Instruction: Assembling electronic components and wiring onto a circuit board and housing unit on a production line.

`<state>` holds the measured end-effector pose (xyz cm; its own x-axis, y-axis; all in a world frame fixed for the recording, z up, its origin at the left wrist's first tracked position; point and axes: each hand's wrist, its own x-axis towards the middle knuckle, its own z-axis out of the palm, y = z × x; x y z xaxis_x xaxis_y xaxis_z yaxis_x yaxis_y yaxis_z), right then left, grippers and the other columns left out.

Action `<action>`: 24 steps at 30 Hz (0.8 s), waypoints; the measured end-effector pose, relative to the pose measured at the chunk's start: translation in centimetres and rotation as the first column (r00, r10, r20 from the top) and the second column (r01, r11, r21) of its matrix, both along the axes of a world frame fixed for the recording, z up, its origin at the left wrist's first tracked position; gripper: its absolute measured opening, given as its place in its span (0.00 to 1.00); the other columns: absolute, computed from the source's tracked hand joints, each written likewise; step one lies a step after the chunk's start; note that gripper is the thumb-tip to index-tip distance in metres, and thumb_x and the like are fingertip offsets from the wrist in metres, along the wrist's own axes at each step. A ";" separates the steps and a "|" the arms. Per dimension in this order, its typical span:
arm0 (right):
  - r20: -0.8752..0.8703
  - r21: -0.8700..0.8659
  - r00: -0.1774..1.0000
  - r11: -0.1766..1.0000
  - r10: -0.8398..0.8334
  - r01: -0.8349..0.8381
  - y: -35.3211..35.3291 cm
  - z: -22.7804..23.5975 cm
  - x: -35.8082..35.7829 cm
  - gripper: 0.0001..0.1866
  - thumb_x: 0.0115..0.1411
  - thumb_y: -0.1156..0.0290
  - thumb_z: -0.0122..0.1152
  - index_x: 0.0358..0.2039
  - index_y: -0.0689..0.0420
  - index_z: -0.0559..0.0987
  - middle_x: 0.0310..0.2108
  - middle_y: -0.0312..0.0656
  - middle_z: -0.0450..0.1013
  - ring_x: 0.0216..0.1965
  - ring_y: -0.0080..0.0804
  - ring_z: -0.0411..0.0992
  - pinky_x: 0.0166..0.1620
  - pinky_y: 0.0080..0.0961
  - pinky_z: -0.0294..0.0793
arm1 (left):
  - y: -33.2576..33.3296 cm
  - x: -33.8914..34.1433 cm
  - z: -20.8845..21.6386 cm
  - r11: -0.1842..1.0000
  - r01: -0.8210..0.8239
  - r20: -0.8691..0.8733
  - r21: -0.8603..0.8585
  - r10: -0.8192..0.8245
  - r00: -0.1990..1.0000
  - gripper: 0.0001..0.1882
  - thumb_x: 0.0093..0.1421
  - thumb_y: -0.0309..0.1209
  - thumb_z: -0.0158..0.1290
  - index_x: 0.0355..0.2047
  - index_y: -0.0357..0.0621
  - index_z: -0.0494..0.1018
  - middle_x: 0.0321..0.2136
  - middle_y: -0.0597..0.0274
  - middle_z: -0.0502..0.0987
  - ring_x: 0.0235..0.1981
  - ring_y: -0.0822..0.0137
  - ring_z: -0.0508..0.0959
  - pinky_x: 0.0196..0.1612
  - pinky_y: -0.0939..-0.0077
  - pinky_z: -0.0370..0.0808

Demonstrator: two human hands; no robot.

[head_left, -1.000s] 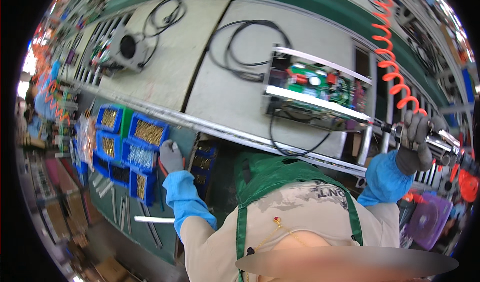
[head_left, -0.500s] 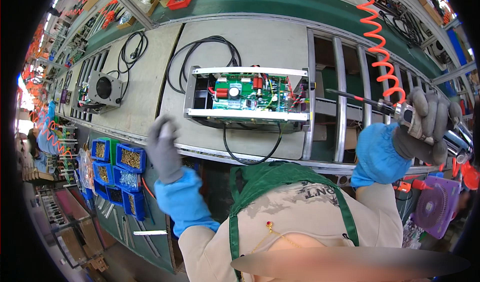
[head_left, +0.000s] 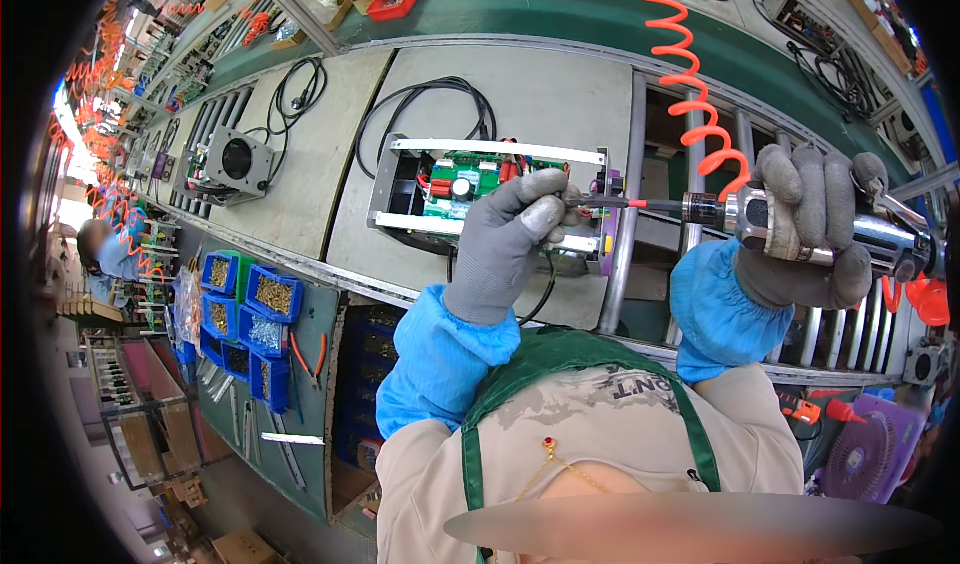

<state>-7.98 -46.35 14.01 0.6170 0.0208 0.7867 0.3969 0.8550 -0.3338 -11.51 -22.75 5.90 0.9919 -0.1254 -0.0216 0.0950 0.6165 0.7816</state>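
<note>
A pneumatic screwdriver [head_left: 712,211] lies level in my right hand [head_left: 810,219], whose grey-gloved fingers wrap round its body. Its long bit [head_left: 615,203] points left. At the bit's tip, my left hand [head_left: 503,239], also gloved in grey, is closed in a pinch; whether a small screw is between the fingers is hidden. Both hands are above or beside an open metal-framed unit [head_left: 420,226] with a green circuit board [head_left: 485,167], red parts and coloured wires. My left hand covers part of the board and the front rail.
An orange coiled hose [head_left: 690,84] hangs by the screwdriver. Black cables [head_left: 440,86] lie behind the unit. Metal rollers [head_left: 622,194] run to the right. Blue bins of screws [head_left: 273,294] and red-handled pliers [head_left: 310,354] are at left. A second unit [head_left: 230,164] stands farther left.
My left hand has moved right, from the bench's front edge to the bit's tip, and closed there. The screwdriver in my right hand has come left and levelled out toward the unit.
</note>
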 end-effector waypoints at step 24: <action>-0.125 0.092 0.989 0.991 -0.085 0.096 -0.2 -1.7 1.9 0.26 0.44 0.69 0.58 0.47 0.58 0.68 0.19 0.26 0.56 0.24 0.20 0.57 0.44 0.31 0.61 | 4.9 4.9 -0.2 -0.285 -0.287 0.149 0.914 -0.423 0.894 0.13 0.47 0.32 0.59 0.35 0.48 0.78 0.35 0.57 0.71 0.42 0.55 0.70 0.42 0.59 0.72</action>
<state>-6.10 -46.58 12.29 0.7030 -0.1129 0.7022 0.4361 0.8483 -0.3002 -6.58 -17.87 5.71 0.9300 -0.3653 0.0413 -0.3615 -0.8883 0.2834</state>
